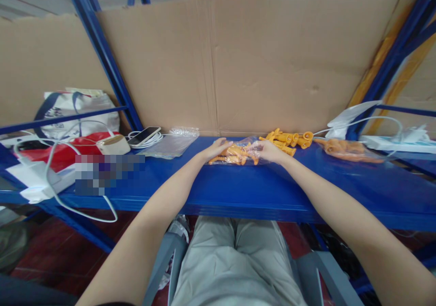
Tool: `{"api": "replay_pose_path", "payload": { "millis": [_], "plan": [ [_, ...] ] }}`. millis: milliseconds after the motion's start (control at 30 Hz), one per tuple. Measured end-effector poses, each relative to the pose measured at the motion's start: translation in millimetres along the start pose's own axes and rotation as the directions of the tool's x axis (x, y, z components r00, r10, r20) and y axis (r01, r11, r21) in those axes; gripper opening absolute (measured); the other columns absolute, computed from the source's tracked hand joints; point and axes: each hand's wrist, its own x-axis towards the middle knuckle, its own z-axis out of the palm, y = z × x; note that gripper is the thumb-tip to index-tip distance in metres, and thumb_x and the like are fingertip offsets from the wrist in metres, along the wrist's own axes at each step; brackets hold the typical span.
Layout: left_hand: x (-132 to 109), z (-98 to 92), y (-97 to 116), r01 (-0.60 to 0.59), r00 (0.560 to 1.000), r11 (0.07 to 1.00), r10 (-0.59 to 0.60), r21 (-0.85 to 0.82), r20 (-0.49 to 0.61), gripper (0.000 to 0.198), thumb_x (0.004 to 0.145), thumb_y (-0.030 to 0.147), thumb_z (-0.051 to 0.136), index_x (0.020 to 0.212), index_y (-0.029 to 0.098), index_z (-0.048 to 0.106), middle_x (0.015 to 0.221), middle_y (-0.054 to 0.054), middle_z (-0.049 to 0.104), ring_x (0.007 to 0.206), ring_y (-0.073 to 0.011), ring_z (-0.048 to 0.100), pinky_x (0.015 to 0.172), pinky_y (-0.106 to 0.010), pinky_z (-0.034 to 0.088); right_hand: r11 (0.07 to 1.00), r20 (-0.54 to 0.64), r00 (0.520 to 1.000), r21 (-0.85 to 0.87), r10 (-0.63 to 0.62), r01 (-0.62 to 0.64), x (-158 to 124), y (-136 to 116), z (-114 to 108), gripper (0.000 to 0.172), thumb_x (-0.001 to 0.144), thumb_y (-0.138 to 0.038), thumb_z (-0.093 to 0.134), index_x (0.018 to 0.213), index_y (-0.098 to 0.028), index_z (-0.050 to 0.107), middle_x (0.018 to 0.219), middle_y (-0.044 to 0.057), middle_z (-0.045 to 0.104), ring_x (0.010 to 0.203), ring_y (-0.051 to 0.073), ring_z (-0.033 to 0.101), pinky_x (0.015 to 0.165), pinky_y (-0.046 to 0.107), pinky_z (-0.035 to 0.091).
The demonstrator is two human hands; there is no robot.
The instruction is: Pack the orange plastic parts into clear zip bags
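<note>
A clear plastic bag (pixel 238 154) filled with orange plastic pieces lies on the blue shelf (pixel 238 192) in front of me. My left hand (pixel 215 149) grips its left end with the fingers closed on the plastic. My right hand (pixel 264 150) pinches its right end. A loose pile of orange pieces (pixel 288 140) lies just behind my right hand. Another filled bag of orange pieces (pixel 344 149) rests farther right on the shelf.
A stack of empty clear bags (pixel 172 143) and a phone (pixel 143 135) on a coiled white cable lie to the left. A white tote bag (pixel 76 113) and a red item sit far left. A white power strip (pixel 398 143) lies at the right. Cardboard (pixel 255 65) backs the shelf.
</note>
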Motion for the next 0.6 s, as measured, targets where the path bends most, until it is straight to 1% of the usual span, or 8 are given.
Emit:
{"api": "replay_pose_path", "payload": {
  "millis": [100,200,300,367,433,500,600],
  "plan": [
    [-1.1,0.7,2.9,0.022,1.0,1.0,-0.022,-0.015,0.014,0.077,0.076,0.052,0.06,0.139,0.014,0.038,0.149,-0.018,0.037,0.135,-0.0306,0.039,0.109,-0.034,0.033,1.0,-0.062,0.998,-0.005,0.024,-0.024,2.0,0.2,-0.5,0.015,0.068,-0.01,0.059,0.076,-0.016,0.07,0.082,0.005,0.072,0.079,0.019,0.066,0.08,0.032,0.052],
    [0.3,0.6,2.2,0.022,1.0,1.0,-0.022,0.003,0.005,0.076,0.073,0.049,0.063,0.138,0.016,0.041,0.151,-0.017,0.035,0.137,-0.0312,0.037,0.111,-0.036,0.031,0.995,-0.157,0.987,-0.082,0.042,-0.056,5.0,0.6,-3.1,0.01,0.071,-0.011,0.058,0.068,-0.016,0.066,0.075,0.004,0.068,0.075,0.017,0.063,0.077,0.031,0.05],
    [1.4,-0.1,0.9,0.012,1.0,1.0,-0.012,0.015,0.008,0.073,0.072,0.049,0.065,0.135,0.018,0.044,0.151,-0.016,0.036,0.139,-0.0314,0.033,0.114,-0.037,0.026,0.975,-0.238,0.965,-0.162,0.112,-0.154,5.1,-1.4,-5.9,0.011,0.073,-0.015,0.059,0.063,-0.016,0.059,0.067,0.003,0.063,0.067,0.015,0.059,0.07,0.029,0.048],
    [1.1,-0.4,1.0,0.0,1.0,1.0,0.0,0.013,0.01,0.069,0.073,0.048,0.065,0.133,0.018,0.047,0.149,-0.014,0.039,0.139,-0.031,0.033,0.114,-0.037,0.025,0.959,-0.212,0.955,-0.148,0.207,-0.241,2.8,-4.3,-6.2,0.015,0.076,-0.017,0.059,0.061,-0.016,0.056,0.061,0.002,0.06,0.059,0.013,0.055,0.062,0.027,0.046],
    [0.4,-0.1,1.4,-0.002,1.0,1.0,0.002,0.006,0.008,0.064,0.075,0.046,0.063,0.131,0.019,0.048,0.146,-0.014,0.044,0.139,-0.0308,0.034,0.113,-0.036,0.027,0.946,-0.126,0.944,-0.077,0.305,-0.315,-0.4,-7.6,-5.0,0.016,0.078,-0.016,0.058,0.063,-0.016,0.055,0.054,0.001,0.056,0.051,0.011,0.051,0.054,0.024,0.042],
    [-0.4,0.5,1.7,0.003,1.0,1.0,-0.003,-0.016,0.018,0.059,0.077,0.046,0.061,0.129,0.019,0.05,0.141,-0.013,0.05,0.137,-0.0305,0.036,0.112,-0.036,0.03,0.934,-0.042,0.934,0.04,0.356,-0.354,-3.2,-10.8,-3.3,0.012,0.079,-0.013,0.059,0.068,-0.016,0.055,0.048,-0.002,0.051,0.045,0.009,0.047,0.048,0.022,0.037],
    [-1.8,2.1,2.2,0.024,0.999,0.993,-0.019,-0.115,0.05,0.052,0.083,0.049,0.055,0.125,0.018,0.051,0.134,-0.013,0.054,0.132,-0.0289,0.044,0.107,-0.035,0.037,0.886,0.017,0.925,0.281,0.379,-0.368,-4.8,-15.6,-1.4,0.012,0.077,-0.007,0.061,0.073,-0.016,0.056,0.048,-0.004,0.049,0.043,0.008,0.044,0.044,0.02,0.036]
  ]
}}
